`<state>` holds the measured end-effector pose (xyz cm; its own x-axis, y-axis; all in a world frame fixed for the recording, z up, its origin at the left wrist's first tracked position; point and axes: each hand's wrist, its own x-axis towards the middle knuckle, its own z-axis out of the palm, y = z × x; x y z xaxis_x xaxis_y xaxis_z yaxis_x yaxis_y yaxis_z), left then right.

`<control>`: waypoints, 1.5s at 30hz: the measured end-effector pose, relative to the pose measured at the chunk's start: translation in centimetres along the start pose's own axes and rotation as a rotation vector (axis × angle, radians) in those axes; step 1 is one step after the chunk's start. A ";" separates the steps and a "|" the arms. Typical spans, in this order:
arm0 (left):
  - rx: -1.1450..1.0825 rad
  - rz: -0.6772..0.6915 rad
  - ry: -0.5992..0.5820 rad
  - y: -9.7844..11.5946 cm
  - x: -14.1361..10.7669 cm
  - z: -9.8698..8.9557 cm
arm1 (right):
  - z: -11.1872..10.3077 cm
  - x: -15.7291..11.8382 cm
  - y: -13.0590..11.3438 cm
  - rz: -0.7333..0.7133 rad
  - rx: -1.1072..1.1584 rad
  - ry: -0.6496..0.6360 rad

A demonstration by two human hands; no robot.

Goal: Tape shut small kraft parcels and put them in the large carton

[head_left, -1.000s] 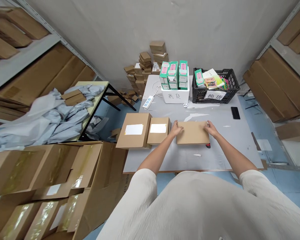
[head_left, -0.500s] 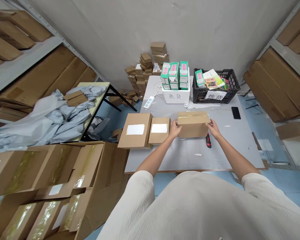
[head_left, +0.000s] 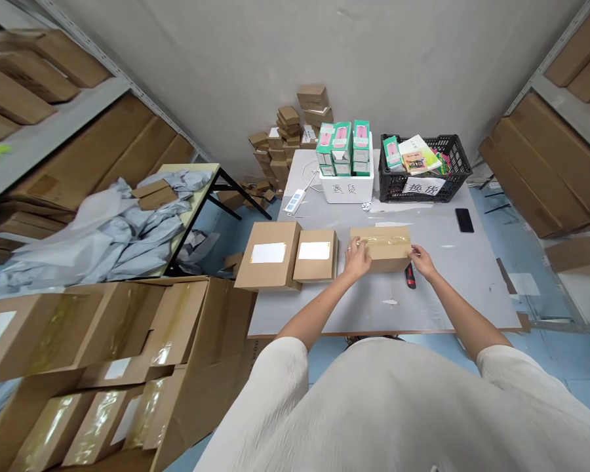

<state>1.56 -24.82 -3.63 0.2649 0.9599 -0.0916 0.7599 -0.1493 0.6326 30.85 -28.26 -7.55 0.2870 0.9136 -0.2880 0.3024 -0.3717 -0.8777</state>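
taped carton (head_left: 391, 263) gripped at both ends

on the table (head_left: 324, 318), a red-and-black utility knife (head_left: 410, 276) lies close by the taped carton's near right corner. the left hand (head_left: 358, 257) clamps the left end, fingers over the top; the right hand (head_left: 423, 261) holds the right end. the step in hand seems to be steadying or positioning it; any turn would call for even pressure, clear of the knife. leftward sit two labelled boxes (head_left: 315, 267); farther back, a white bin (head_left: 347, 193) and black crate (head_left: 391, 189)

Wht bin (head_left: 330, 190) w/ grn boxes (head_left: 341, 139) – blk crate (head_left: 391, 187) just R – phone (head_left: 465, 221) on gray tbl (head_left: 324, 311).
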 end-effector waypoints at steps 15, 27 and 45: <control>0.126 -0.042 -0.292 5.1 1.8 3.9 | 1.3 -0.1 -0.5 -0.069 0.065 -0.029; 0.036 0.133 -0.056 5.8 1.8 -0.1 | 5.3 0.0 -4.9 -0.288 0.010 -0.080; 0.177 0.295 -0.162 4.7 1.4 -1.4 | 4.9 1.9 -4.0 -0.215 0.040 -0.106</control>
<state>4.67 -23.88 0.34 0.5668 0.8220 -0.0547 0.7243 -0.4656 0.5085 25.77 -24.21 -6.45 0.1223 0.9840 -0.1294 0.3097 -0.1617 -0.9370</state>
